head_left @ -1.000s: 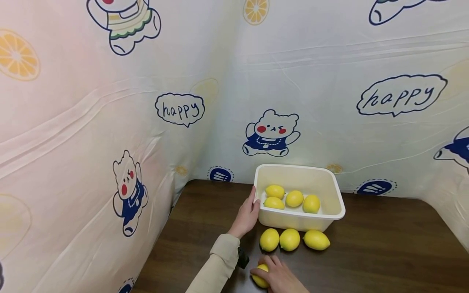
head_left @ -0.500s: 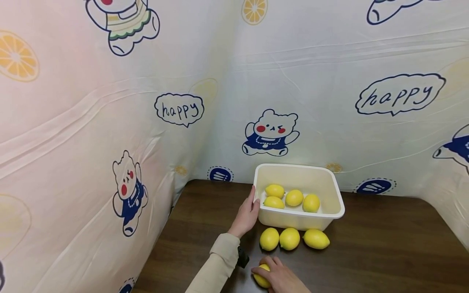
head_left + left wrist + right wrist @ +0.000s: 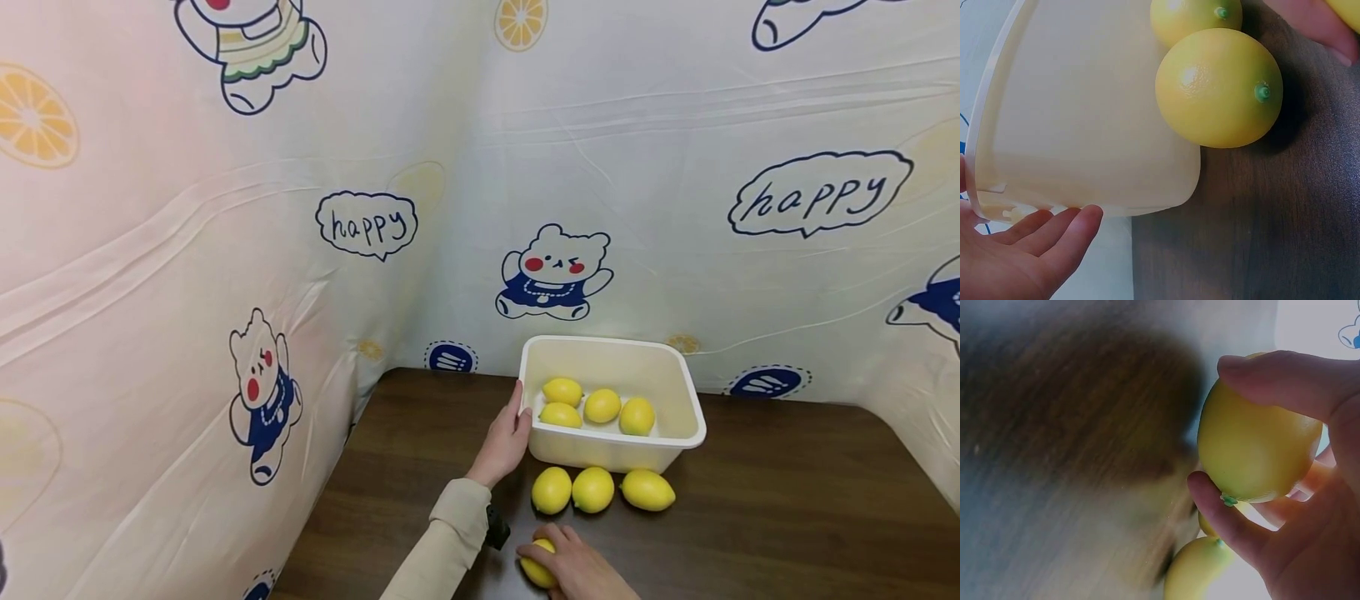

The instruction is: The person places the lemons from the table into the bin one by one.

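Observation:
A cream-white plastic tub [image 3: 607, 454] stands at the back of the table with several yellow lemons [image 3: 602, 406] inside. My left hand [image 3: 501, 446] holds the tub at its front left corner; in the left wrist view its fingers [image 3: 1066, 234] lie against the side wall just below the rim. Closer to me, my right hand [image 3: 581, 571] grips a lemon [image 3: 536, 568] low over the table. The right wrist view has the thumb over one side of that lemon [image 3: 1254, 450], a finger by its green stem end and other fingers partly hidden behind it.
Three lemons sit in a row before the tub: a left one [image 3: 552, 491], a middle one [image 3: 593, 490] and a right one [image 3: 648, 491] lying on its side. The dark wood table [image 3: 810, 492] is bounded by hanging printed cloth [image 3: 675, 275] behind and at the sides.
My right hand has shifted very slightly to the right with the lemon in it. The left hand, the tub and the other lemons have stayed where they were.

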### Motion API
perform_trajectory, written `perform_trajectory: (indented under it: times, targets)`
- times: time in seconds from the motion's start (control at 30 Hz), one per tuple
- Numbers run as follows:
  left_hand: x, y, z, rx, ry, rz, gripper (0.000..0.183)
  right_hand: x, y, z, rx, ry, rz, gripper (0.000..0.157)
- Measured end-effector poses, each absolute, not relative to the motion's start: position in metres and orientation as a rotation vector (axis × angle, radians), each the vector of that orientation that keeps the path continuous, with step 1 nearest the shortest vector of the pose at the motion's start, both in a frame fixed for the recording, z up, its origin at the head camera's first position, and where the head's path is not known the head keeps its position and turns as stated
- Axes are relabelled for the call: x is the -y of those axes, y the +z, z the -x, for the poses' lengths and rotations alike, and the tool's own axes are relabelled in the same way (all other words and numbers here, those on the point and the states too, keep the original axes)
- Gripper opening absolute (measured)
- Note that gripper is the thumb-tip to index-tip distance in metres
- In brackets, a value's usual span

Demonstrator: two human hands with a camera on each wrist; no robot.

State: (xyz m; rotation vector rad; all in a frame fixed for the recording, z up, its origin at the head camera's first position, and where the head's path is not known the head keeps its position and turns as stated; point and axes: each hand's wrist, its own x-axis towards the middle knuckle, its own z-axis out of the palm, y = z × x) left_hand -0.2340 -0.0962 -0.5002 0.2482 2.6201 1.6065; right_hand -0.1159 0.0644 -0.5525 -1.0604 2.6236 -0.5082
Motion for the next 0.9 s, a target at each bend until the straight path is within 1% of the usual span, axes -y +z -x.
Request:
perform_trajectory:
  times: [0.5, 0.9]
  targets:
    - [0.097, -0.501, 0.233, -2.669, 1.597, -0.312, 0.056, -0.069, -0.549, 0.115, -2.652, -0.556, 1.066, 0.06]
    - [0.096, -0.5, 0.233, -2.654, 1.6, -0.289, 0.057, -0.077, -0.541, 0.117, -2.682, -0.612, 1.134, 0.062]
